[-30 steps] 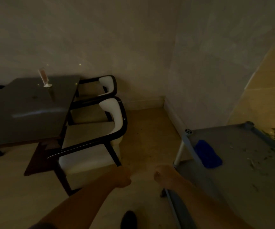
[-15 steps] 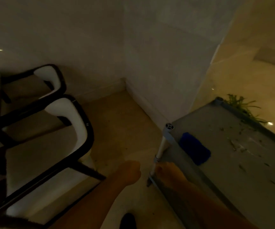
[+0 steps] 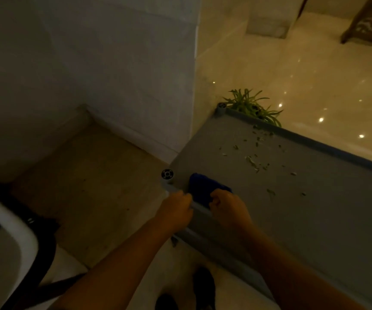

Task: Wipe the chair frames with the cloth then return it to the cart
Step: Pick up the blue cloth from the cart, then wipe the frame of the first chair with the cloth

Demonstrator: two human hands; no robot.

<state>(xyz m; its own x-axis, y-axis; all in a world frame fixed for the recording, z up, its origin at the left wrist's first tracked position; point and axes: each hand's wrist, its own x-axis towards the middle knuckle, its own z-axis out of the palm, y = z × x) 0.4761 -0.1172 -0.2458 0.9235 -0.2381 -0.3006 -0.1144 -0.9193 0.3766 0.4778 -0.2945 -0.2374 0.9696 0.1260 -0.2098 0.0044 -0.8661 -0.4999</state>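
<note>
Dim tiled corner, head view: grey cart [image 3: 292, 198] top strewn with leaf bits [image 3: 254, 163]. Blue cloth [image 3: 203, 190] lies at its near-left corner. Right hand [image 3: 227, 208] curled, knuckles at the cloth; grip on it unclear. Left hand [image 3: 176, 211] curled at the cart rim, hold unclear. Chair [image 3: 13, 238] lower left.
</note>
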